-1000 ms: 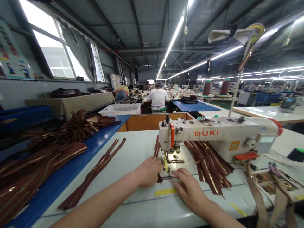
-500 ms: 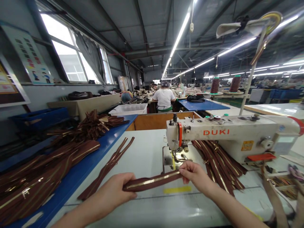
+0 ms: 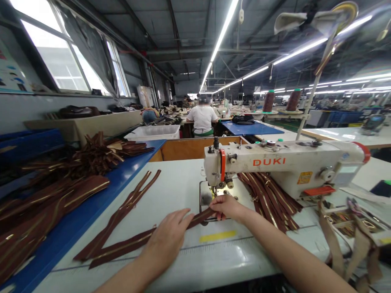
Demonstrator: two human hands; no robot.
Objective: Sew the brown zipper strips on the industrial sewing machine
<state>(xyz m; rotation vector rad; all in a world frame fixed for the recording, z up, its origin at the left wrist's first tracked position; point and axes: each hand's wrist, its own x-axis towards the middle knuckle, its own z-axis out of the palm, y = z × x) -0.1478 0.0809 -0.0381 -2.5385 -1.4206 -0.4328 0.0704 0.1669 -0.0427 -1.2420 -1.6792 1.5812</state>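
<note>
A brown zipper strip (image 3: 125,246) with a gold line of teeth runs across the pale table towards the needle of the DUKI sewing machine (image 3: 269,161). My right hand (image 3: 227,208) pinches its far end just in front of the presser foot. Lying over the strip's middle is my left hand (image 3: 166,234), palm down with fingers stretched out, covering part of it. Another brown zipper (image 3: 117,215), split into two tails at its far end, lies on the table to the left. Behind the needle, several finished-looking zipper strips (image 3: 269,199) lie bunched under the machine arm.
Heaps of brown zippers (image 3: 61,203) cover the blue board (image 3: 128,173) at the left. A compartment tray (image 3: 345,219) with small parts and hanging straps stands at the right. A seated person (image 3: 203,120) in white is ahead. Thread cones (image 3: 269,101) stand behind the machine.
The zipper strip, earlier held up between both hands, now lies lower along the table. My right hand has carried its end to the presser foot; my left hand has flattened over it.
</note>
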